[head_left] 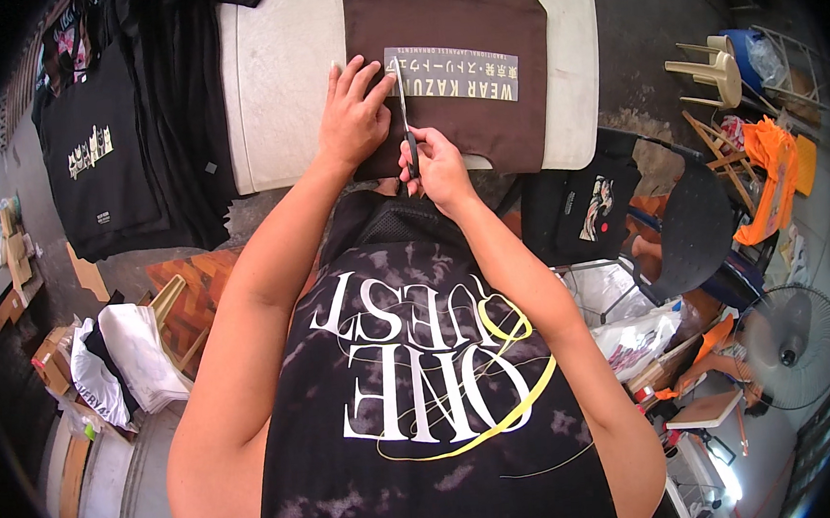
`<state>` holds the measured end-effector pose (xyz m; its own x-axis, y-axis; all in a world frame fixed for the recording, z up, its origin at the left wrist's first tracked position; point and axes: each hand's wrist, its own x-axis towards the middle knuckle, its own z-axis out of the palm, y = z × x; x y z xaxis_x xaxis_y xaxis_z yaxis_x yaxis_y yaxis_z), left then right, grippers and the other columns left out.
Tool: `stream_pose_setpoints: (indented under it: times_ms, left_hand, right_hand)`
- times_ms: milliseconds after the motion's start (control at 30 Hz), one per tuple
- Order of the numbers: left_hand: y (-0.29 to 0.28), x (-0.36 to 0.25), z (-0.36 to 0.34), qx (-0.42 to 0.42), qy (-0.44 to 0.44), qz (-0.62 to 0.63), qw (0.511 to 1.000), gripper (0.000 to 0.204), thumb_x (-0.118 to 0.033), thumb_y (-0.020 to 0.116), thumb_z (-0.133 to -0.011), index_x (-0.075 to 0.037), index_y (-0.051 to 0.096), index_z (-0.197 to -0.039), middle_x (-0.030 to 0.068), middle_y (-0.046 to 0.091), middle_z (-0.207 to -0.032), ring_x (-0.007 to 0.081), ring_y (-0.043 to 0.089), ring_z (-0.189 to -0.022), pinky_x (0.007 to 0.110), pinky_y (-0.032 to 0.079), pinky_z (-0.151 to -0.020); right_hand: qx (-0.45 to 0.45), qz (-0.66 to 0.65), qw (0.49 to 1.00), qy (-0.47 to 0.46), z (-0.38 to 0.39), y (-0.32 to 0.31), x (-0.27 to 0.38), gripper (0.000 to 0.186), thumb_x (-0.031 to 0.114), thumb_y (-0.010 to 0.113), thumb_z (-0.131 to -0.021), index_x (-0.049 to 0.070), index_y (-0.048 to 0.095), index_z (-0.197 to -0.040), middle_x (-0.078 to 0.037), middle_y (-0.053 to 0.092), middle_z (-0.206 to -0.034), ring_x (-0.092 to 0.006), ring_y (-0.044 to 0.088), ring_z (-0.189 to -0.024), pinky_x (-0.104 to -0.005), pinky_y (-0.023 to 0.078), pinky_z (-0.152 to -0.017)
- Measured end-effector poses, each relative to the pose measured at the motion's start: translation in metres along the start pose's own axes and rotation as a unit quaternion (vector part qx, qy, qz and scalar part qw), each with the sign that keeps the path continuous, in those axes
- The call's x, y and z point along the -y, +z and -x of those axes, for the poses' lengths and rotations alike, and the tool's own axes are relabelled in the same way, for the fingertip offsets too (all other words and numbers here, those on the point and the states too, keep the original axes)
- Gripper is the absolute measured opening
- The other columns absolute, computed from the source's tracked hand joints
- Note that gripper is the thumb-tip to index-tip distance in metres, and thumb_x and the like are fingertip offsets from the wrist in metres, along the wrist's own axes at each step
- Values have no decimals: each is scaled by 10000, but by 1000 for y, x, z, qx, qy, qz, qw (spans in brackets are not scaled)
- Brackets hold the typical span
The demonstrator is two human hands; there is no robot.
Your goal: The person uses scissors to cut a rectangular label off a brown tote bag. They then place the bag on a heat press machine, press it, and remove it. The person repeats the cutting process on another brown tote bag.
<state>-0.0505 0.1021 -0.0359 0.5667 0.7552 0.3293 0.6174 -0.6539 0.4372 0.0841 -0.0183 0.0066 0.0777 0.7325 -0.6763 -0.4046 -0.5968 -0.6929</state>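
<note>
A dark brown fabric piece (pixel 446 16), possibly a folded garment or bag, lies on the white table. On it rests a greyish printed film strip (pixel 450 76) with light lettering. My left hand (pixel 357 114) is spread over the brown fabric, fingers stretched, its index fingertip at the strip's left end. In my right hand (pixel 439 169) is a pair of black-handled scissors (pixel 411 153), fingers wrapped round the handles. Their blades point away from me, across the left part of the strip. Whether the blades are parted, I cannot make out.
Black printed shirts (pixel 100 165) hang over the table's left side. More black printed fabric (pixel 579 199) lies at the right, next to a dark round seat (pixel 687 230). Farther right stand a fan (pixel 787 353), beige plastic stools (pixel 710 75) and an orange cloth (pixel 768 176). The white table (pixel 278 95) has rounded edges.
</note>
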Motion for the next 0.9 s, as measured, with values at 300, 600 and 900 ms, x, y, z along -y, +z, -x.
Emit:
stream_pose_setpoints:
  times_ms: [300,600,900]
  left_hand:
    - [-5,-9,-6,5,-31,2,999,454,-37,633,-779,-102,626,-1229,121,570,-1325,334,453,-1362,570,304,-1167]
    - [-9,-11,-1,30,3,-33,999,436,-51,615,-824,-95,614,-1258,88,558,-1376,310,406,-1419,575,264,-1189]
    - [-9,-13,3,56,23,21,998,483,-56,644,-812,-154,632,-1284,74,552,-1396,316,426,-1411,594,260,-1187]
  right_hand:
    - [39,-54,997,49,59,-49,-10,320,177,619,-988,4,547,-1248,-79,615,-868,-134,621,-684,-257,504,-508]
    - [30,-67,997,40,55,-37,-40,310,140,518,-1045,35,509,-1337,-79,601,-939,-140,599,-728,-253,505,-514]
    - [26,-117,993,18,60,-20,-59,433,180,559,-1034,-19,443,-1400,-95,602,-944,-146,607,-746,-267,525,-528]
